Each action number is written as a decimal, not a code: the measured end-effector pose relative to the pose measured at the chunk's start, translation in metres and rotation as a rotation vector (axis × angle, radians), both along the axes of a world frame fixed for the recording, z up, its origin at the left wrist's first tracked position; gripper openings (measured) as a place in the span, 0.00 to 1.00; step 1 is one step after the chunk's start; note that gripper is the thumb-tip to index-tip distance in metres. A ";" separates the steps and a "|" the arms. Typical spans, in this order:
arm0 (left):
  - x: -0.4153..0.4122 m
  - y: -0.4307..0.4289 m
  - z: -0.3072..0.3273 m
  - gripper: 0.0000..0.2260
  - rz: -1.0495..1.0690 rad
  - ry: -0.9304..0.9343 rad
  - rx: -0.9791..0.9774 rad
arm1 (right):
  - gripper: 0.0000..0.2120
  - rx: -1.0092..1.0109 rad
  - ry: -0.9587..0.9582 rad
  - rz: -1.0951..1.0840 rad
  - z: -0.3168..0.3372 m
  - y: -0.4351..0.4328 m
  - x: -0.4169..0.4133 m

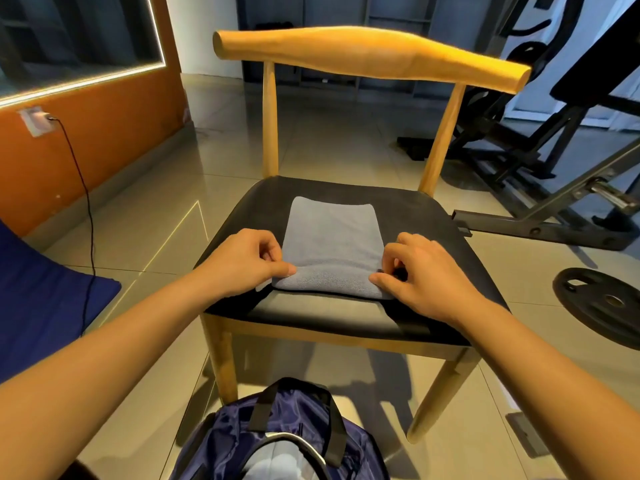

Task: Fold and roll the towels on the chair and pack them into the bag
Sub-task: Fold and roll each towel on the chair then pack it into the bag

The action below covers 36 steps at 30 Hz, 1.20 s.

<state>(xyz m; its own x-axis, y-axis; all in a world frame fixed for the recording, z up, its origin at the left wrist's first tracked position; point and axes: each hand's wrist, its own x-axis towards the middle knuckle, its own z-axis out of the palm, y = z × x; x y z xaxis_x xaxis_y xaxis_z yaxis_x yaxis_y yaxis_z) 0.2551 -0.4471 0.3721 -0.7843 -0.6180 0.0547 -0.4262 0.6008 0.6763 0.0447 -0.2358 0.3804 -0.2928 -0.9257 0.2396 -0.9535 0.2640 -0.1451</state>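
The left grip (pixel 246 261) and right grip (pixel 419 271) each pinch a near corner of the grey towel (pixel 330 233), which lies folded between them on the chair seat (pixel 433 230). The bag (pixel 277 427) sits on the floor, nearer than both grips.

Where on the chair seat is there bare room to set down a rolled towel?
Bare seat lies right of the towel, out to the seat's right edge, and a narrower strip on its left. A thin band runs behind it, toward the backrest posts. The near edge is crowded: the left hand and right hand pinch the towel's corners there.
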 end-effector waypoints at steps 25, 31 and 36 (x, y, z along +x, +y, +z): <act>0.000 0.003 -0.025 0.15 -0.070 -0.008 -0.258 | 0.20 0.251 -0.363 -0.032 0.009 -0.003 0.009; -0.005 0.002 -0.021 0.08 0.039 0.105 -0.301 | 0.11 0.055 -0.236 -0.054 0.005 -0.004 0.004; 0.004 0.009 -0.037 0.11 -0.113 0.302 -0.653 | 0.10 -0.060 0.118 0.084 -0.005 0.000 0.012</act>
<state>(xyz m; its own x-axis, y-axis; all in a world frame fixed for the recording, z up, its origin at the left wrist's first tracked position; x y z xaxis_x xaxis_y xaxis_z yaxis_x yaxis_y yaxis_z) 0.2590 -0.4385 0.3354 -0.7338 -0.3009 0.6091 -0.1888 0.9515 0.2427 0.0564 -0.2359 0.3758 -0.1814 -0.9288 0.3232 -0.9833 0.1769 -0.0438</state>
